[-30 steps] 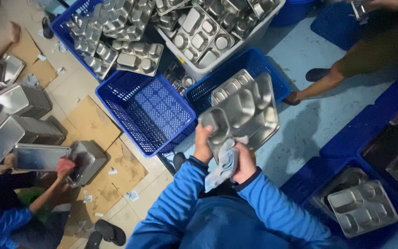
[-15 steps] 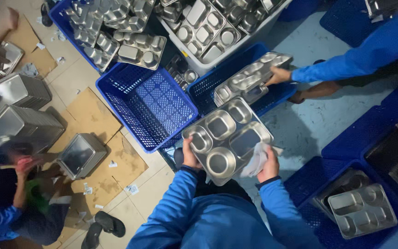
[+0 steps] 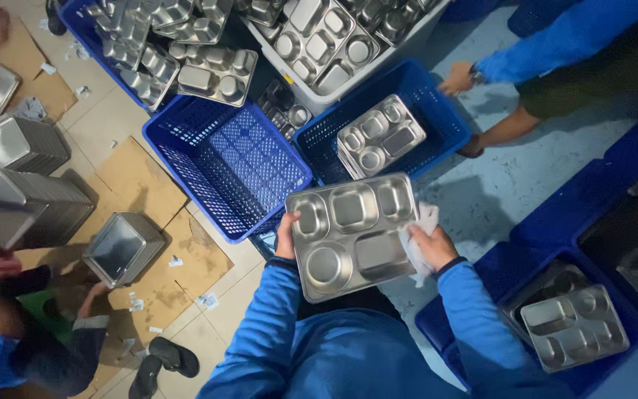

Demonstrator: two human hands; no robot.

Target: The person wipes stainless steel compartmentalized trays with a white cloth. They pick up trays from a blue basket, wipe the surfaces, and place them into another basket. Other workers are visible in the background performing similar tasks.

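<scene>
Small white paper labels (image 3: 207, 300) lie scattered on flat brown cardboard sheets (image 3: 142, 185), well left of the left hand (image 3: 286, 238).

Both my blue-sleeved arms reach up from bottom centre, elbows bent. My left hand (image 3: 286, 238) curls closed, thumb on top; my right hand (image 3: 431, 247) is clenched, centre-right.

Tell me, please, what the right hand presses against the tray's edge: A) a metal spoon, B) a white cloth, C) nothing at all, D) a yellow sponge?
B: the right hand bunches a white cloth on the right edge of the steel tray, while the left hand grips the opposite edge.
</scene>
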